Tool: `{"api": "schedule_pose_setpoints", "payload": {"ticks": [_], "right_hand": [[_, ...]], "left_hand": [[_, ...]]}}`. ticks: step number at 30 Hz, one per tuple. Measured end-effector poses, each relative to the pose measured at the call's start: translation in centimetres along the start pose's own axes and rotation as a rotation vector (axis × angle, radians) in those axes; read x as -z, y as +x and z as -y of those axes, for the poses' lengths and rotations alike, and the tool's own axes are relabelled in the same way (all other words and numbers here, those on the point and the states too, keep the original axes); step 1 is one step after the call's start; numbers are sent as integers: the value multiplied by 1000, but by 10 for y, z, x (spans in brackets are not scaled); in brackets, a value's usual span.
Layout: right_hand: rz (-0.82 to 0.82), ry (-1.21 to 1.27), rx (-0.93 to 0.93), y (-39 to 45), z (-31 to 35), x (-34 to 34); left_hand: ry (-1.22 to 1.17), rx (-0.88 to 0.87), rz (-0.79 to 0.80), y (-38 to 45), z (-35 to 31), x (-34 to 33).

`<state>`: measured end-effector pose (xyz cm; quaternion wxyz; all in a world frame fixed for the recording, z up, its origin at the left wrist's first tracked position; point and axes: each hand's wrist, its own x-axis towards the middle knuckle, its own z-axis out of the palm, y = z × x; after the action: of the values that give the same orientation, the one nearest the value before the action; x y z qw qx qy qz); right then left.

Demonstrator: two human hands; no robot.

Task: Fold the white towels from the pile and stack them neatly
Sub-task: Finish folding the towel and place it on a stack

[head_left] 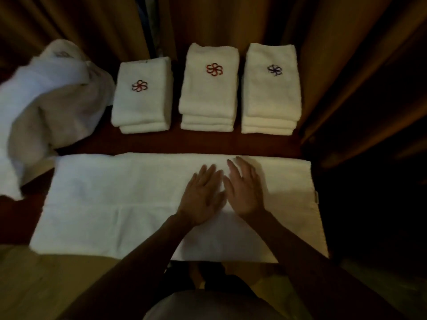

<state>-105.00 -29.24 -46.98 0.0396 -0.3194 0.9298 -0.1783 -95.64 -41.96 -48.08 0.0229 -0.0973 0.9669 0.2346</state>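
Observation:
A long white towel point(111, 199) lies spread flat across the front of the dark red surface. Both my hands rest flat on its middle, fingers straight and spread: my left hand point(203, 195) beside my right hand point(245, 188), nearly touching. Behind the towel stand three stacks of folded white towels: a left stack point(141, 95) with a red flower emblem, a middle stack point(209, 88) with a red emblem, and a right stack point(271, 88) with a purple emblem. A loose pile of unfolded white towels point(46, 107) is heaped at the far left.
Brown curtains point(231, 19) hang directly behind the stacks and along the right side. The dark red surface point(147, 142) shows between the stacks and the spread towel. Its right edge drops into darkness. A pale floor point(46, 285) lies below the front edge.

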Motion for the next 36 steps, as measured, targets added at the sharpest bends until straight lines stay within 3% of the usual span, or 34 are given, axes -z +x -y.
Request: {"api": "schedule_pose_setpoints", "payload": {"ticks": [2, 5, 10, 17, 22, 31, 36], "right_hand": [[68, -70, 11, -2, 14, -21], [75, -198, 14, -7, 5, -33], [9, -222, 50, -8, -17, -22], [17, -129, 63, 21, 94, -45], [3, -205, 98, 14, 108, -80], [24, -264, 55, 19, 112, -79], [26, -288, 1, 14, 118, -69]], "left_hand": [[31, 56, -72, -9, 14, 5], [205, 286, -49, -33, 49, 14], [263, 402, -86, -75, 112, 38], [238, 100, -87, -55, 131, 47], [239, 175, -72, -45, 157, 52], [291, 303, -136, -99, 272, 108], [275, 351, -142, -105, 297, 120]]}}
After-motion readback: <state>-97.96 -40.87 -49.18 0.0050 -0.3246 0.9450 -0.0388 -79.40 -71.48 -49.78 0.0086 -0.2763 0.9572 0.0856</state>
